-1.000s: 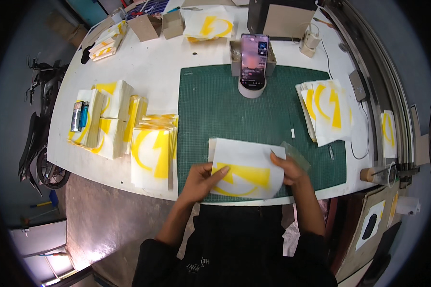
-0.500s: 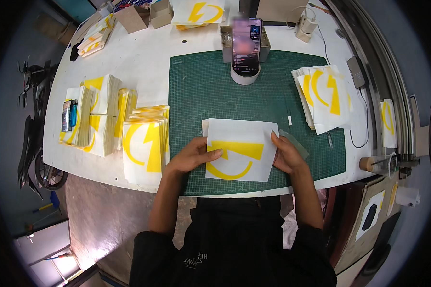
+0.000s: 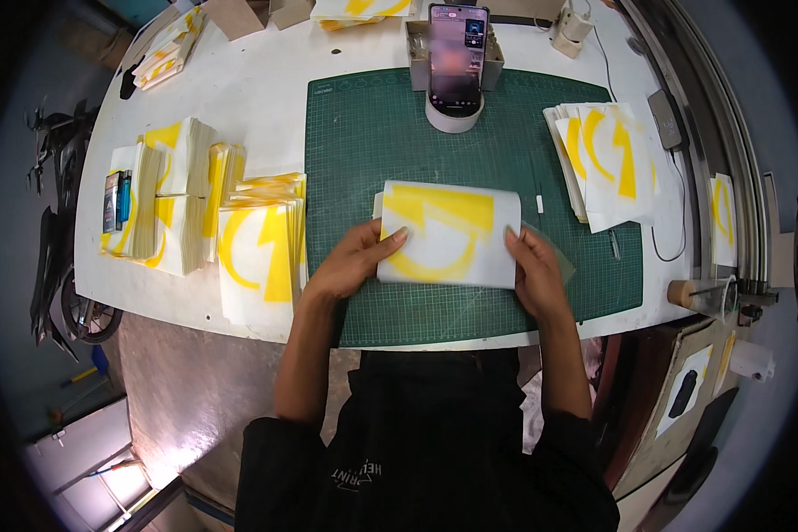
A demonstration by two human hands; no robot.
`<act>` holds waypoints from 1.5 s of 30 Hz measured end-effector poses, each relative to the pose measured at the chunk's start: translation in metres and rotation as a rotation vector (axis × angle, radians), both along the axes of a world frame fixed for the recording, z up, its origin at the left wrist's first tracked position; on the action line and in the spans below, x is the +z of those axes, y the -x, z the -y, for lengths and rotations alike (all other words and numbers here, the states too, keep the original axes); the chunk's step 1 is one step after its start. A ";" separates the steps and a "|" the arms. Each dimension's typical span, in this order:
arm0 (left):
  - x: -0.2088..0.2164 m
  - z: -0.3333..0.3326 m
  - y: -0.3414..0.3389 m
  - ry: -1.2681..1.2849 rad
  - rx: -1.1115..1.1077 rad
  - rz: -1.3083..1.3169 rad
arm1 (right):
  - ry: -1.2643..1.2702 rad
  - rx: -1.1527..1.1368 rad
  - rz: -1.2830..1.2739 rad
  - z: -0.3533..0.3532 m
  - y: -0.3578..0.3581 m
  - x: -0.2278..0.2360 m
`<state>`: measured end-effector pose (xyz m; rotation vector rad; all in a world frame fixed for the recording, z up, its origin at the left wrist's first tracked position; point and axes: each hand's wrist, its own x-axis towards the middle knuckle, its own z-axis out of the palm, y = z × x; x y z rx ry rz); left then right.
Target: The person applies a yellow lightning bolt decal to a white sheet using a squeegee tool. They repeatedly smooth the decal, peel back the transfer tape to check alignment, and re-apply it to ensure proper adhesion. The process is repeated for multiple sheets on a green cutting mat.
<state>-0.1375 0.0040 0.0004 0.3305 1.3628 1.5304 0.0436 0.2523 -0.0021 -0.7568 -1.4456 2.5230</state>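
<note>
Between both hands, over the green cutting mat (image 3: pixel 363 133), I hold a white sheet (image 3: pixel 496 244) printed with a yellow design, its far edge looking curled over. My left hand (image 3: pixel 355 257) grips the left edge, thumb on top and fingers underneath. At the right edge my right hand (image 3: pixel 536 266) pinches it the same way. A piece of clear film (image 3: pixel 554 253) shows behind the right hand. To the left stand piles of similar printed sheets (image 3: pixel 248 266), and another pile (image 3: pixel 603 168) lies on the mat's right side.
A phone (image 3: pixel 458 58) stands on a round white holder (image 3: pixel 455 115) at the mat's far edge. Two lighters or small packs (image 3: pixel 117 199) rest on the left piles. A clear cup (image 3: pixel 714 297), a charger cable and a black adapter (image 3: pixel 668 120) lie at the right.
My hands have raised the sheet slightly away from me, and its far edge now looks bent over. The whole view has shifted a little, so the table appears higher in it.
</note>
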 end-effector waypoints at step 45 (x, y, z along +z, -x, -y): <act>-0.017 -0.016 -0.092 0.280 0.044 -1.641 | -1.622 0.086 -0.102 0.052 -0.025 -0.010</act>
